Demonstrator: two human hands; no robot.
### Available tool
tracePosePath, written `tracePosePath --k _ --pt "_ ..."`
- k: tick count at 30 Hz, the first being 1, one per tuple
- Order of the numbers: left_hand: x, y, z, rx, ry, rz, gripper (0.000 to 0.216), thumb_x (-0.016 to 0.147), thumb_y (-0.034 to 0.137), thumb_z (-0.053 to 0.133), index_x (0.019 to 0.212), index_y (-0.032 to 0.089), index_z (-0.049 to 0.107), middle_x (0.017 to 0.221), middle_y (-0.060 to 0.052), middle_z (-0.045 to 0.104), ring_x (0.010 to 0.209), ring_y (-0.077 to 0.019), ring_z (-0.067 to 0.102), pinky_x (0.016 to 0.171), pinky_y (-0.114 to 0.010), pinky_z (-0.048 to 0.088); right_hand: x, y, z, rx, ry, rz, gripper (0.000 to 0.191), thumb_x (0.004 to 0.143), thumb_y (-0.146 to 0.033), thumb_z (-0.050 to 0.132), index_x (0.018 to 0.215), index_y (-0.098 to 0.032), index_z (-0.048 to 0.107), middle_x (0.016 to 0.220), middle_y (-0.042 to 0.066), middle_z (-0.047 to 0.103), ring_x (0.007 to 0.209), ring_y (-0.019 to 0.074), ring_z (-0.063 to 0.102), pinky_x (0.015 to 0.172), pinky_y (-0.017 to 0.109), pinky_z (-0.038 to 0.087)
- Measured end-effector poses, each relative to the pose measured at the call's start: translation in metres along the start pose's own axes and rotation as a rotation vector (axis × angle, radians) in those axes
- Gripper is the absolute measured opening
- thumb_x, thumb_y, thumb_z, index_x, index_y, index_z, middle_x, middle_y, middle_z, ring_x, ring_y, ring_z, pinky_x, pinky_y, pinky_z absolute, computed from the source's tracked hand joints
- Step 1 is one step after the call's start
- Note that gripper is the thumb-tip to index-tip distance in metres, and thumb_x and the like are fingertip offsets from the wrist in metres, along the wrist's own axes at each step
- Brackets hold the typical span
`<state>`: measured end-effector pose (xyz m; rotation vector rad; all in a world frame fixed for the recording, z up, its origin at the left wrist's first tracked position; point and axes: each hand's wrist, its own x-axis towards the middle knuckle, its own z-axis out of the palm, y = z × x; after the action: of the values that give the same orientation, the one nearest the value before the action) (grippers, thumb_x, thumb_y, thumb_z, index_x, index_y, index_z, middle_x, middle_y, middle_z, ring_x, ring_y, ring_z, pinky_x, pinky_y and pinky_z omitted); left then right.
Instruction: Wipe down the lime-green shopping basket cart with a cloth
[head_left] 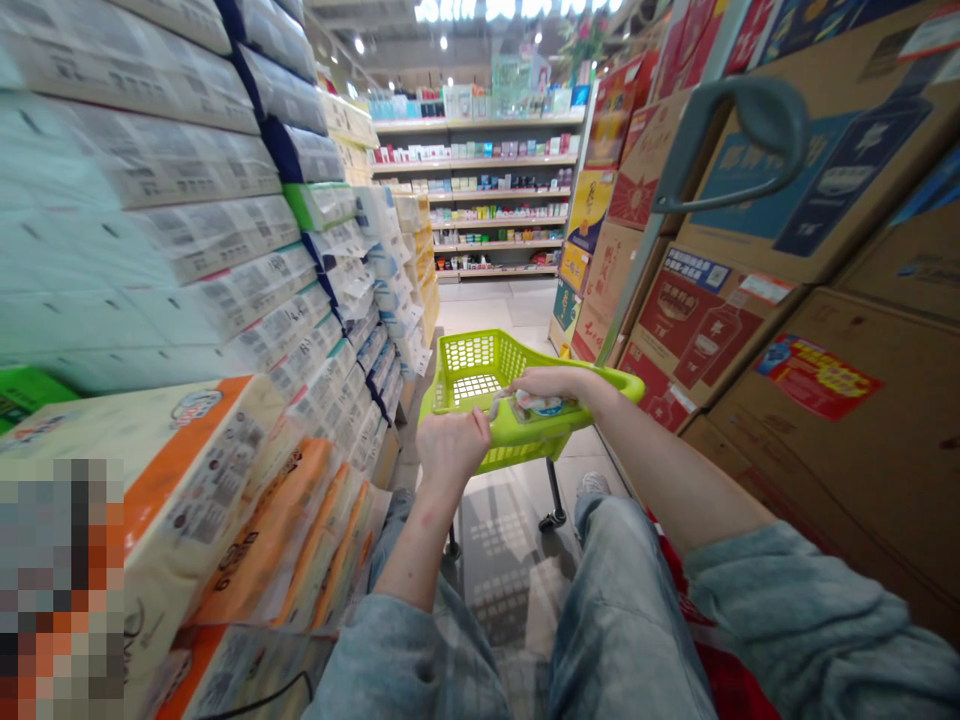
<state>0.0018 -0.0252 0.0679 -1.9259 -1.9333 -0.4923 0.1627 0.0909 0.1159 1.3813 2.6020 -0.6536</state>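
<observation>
A lime green shopping basket on wheels point(480, 365) stands on the tiled aisle floor in front of me. My left hand point(450, 445) is closed in a fist at the basket's near rim. My right hand point(551, 385) lies curled over the near rim, fingers pressed on a small white packet point(538, 405) resting there. Between the two hands a thin grey item shows, too small to name. My knees in blue jeans are below the basket. The basket's inside looks bare through its mesh.
Stacked tissue packs point(225, 300) wall the left side of the narrow aisle. Cardboard cartons point(787, 270) and a grey trolley handle point(750, 130) crowd the right. Stocked shelves point(487, 190) stand at the far end across open tiled floor.
</observation>
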Motion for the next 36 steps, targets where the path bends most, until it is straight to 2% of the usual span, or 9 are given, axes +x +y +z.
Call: tracePosePath --k 5,7,10,15,18,22,24,31,36 --pt "0.002 -0.003 0.002 0.007 0.01 -0.02 0.062 0.091 0.035 0.021 0.07 0.012 0.074 0.061 -0.013 0.067 0.059 -0.0221 0.064 0.06 -0.032 0.041 -0.006 -0.001 0.012 -0.014 0.208 0.081 0.046 0.088 -0.048 0.035 0.095 -0.022 0.071 0.094 0.005 0.07 0.083 0.02 0.062 0.064 0.024 0.042" --pt "0.002 -0.001 0.001 0.012 0.014 -0.016 0.062 0.091 0.035 0.02 0.07 0.012 0.074 0.06 -0.013 0.067 0.059 -0.0222 0.064 0.059 -0.032 0.04 -0.008 -0.002 0.015 -0.027 0.249 0.085 0.049 0.088 -0.052 0.034 0.098 -0.022 0.071 0.093 0.005 0.07 0.086 0.0203 0.062 0.066 0.024 0.042" --pt "0.002 0.004 0.0 0.021 0.003 -0.004 0.064 0.092 0.034 0.018 0.07 0.012 0.074 0.061 -0.014 0.068 0.058 -0.0223 0.064 0.058 -0.032 0.04 -0.006 -0.005 0.013 -0.031 0.195 0.018 0.047 0.09 -0.048 0.034 0.1 -0.02 0.07 0.092 0.005 0.07 0.084 0.0185 0.062 0.068 0.022 0.042" --pt "0.002 0.014 -0.002 0.013 -0.009 0.003 0.065 0.092 0.034 0.017 0.069 0.011 0.073 0.061 -0.014 0.068 0.058 -0.0216 0.064 0.057 -0.031 0.039 0.002 -0.013 0.0 -0.096 -0.006 -0.146 0.037 0.091 -0.028 0.035 0.102 -0.016 0.069 0.1 0.008 0.07 0.082 0.017 0.062 0.066 0.021 0.043" --pt "0.002 0.019 -0.002 0.001 -0.013 0.005 0.064 0.092 0.034 0.018 0.069 0.01 0.073 0.062 -0.014 0.068 0.059 -0.0209 0.064 0.058 -0.03 0.039 0.001 -0.016 -0.001 -0.224 -0.004 -0.142 0.034 0.088 -0.021 0.039 0.099 -0.014 0.07 0.102 0.011 0.069 0.086 0.0199 0.063 0.069 0.024 0.043" --pt "0.003 0.02 -0.003 -0.015 -0.018 -0.002 0.064 0.092 0.034 0.018 0.07 0.011 0.074 0.062 -0.014 0.068 0.06 -0.0223 0.064 0.059 -0.031 0.04 -0.01 -0.02 0.014 -0.225 0.258 0.054 0.045 0.093 -0.033 0.028 0.095 -0.016 0.069 0.103 0.013 0.068 0.092 0.0246 0.063 0.069 0.029 0.044" --pt "0.004 0.02 -0.003 -0.009 -0.019 -0.011 0.064 0.092 0.034 0.018 0.071 0.011 0.074 0.062 -0.014 0.068 0.06 -0.0222 0.064 0.06 -0.031 0.041 -0.018 -0.021 0.024 -0.205 0.388 0.103 0.05 0.095 -0.039 0.022 0.098 -0.019 0.068 0.103 0.011 0.069 0.093 0.0243 0.063 0.072 0.03 0.044" --pt "0.005 0.018 -0.002 -0.01 -0.031 0.012 0.063 0.092 0.033 0.018 0.073 0.013 0.074 0.063 -0.013 0.069 0.06 -0.0218 0.064 0.058 -0.031 0.041 -0.05 -0.02 0.048 -0.229 0.629 -0.028 0.045 0.096 -0.043 0.024 0.091 -0.02 0.062 0.093 0.007 0.068 0.09 0.0195 0.061 0.078 0.028 0.039" --pt "0.005 0.016 -0.001 -0.008 -0.018 0.012 0.064 0.092 0.033 0.017 0.071 0.012 0.074 0.062 -0.013 0.068 0.059 -0.0238 0.064 0.056 -0.033 0.041 -0.07 -0.001 0.052 -0.187 0.758 0.014 0.037 0.095 -0.034 0.029 0.087 -0.017 0.061 0.093 0.008 0.066 0.095 0.0183 0.058 0.087 0.028 0.036"
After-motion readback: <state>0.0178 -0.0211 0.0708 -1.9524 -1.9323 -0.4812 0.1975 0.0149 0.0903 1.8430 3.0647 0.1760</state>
